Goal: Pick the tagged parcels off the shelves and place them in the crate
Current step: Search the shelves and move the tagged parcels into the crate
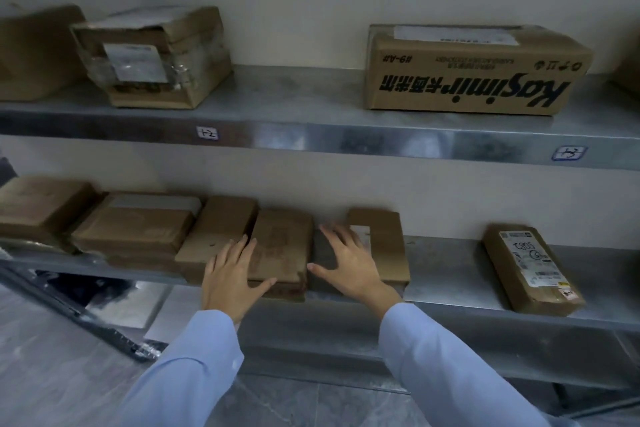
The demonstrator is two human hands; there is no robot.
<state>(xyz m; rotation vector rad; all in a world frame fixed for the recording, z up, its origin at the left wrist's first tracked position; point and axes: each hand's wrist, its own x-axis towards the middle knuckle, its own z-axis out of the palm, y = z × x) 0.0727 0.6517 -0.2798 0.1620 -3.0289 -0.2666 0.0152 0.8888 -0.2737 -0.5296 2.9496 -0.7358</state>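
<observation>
Several brown cardboard parcels lie along the lower steel shelf (450, 274). My left hand (230, 276) rests with spread fingers on a flat brown parcel (280, 246) at the shelf's front edge. My right hand (346, 262), fingers straight, lies over the dark gap beside it and touches a thin parcel (384, 243) with a white label. Another parcel (216, 229) sits just left of my left hand. Farther right lies a parcel with a printed label (530, 269). No crate shows in the head view.
The upper shelf (294, 104) carries a taped box (156, 55) and a long printed carton (474, 71); small tags (207, 133) (569, 152) are stuck on its front edge. More parcels (131, 229) fill the lower shelf's left. A black frame (86, 315) lies on the tiled floor.
</observation>
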